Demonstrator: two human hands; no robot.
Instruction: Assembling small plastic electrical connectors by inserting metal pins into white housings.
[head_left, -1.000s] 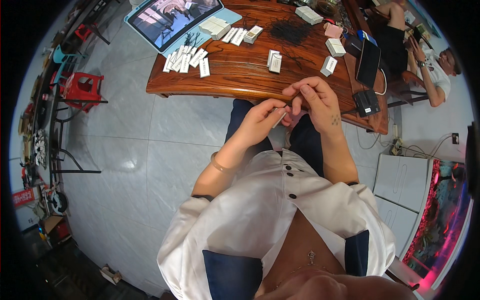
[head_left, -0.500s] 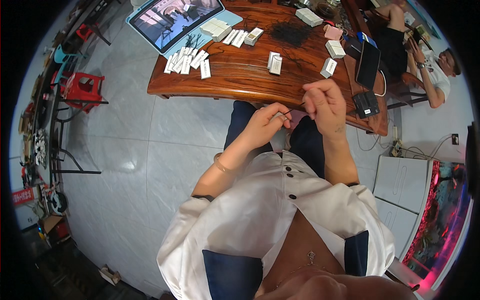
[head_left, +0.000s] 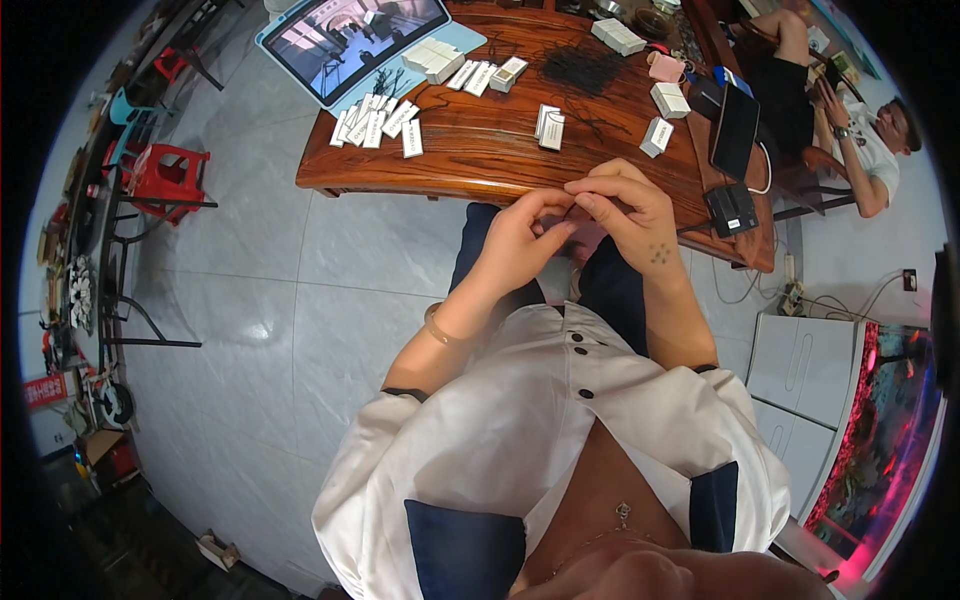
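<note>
both hands meet right at the table's (head_left: pixel 430 178) near edge, the right hand (head_left: pixel 632 212) pinching what looks like a thin dark cord (head_left: pixel 572 210) between thumb and fingertip, while the left hand (head_left: pixel 518 242) has its fingers curled in just beside it at 9 o'clock, and honestly i can't tell what's inside that grip. going from where the fingertips meet, a little stack of white tags (head_left: pixel 549 128) sits just shy of 12, with a messy black cord pile (head_left: pixel 580 66) farther out at 12. loose tags (head_left: pixel 372 128) are fanned out around 10, and a phone (head_left: pixel 735 128) is up at 2.
</note>
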